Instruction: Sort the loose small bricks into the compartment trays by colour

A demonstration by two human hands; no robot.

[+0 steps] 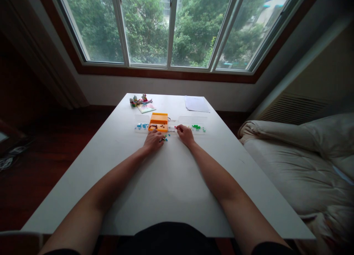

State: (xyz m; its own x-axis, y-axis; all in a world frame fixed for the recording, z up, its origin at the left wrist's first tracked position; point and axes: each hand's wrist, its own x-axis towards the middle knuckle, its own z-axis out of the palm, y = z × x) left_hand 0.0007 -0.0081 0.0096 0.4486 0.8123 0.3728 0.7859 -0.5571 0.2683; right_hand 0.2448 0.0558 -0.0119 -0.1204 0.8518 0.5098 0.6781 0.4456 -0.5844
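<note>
My left hand (153, 140) rests low on the white table in front of an orange box, its fingers stretched to the right. Beside its fingertips lie small loose coloured pieces (166, 139), mostly blue and green. The orange box (159, 121) has its lid up and holds small dark brown pieces. My right hand (185, 133) is over the near edge of a clear box, fingers drawn together by a tiny red piece (175, 127). Whether the fingers grip anything is too small to see. Green pieces (196, 127) sit in a clear box just right of this hand.
Another clear box with blue pieces (142, 126) stands left of the orange one. Toward the far left edge are small built figures (135, 101) and a pastel booklet (146, 107). White paper sheets (197, 104) lie far right. A cream sofa (293, 163) flanks the table (177, 188).
</note>
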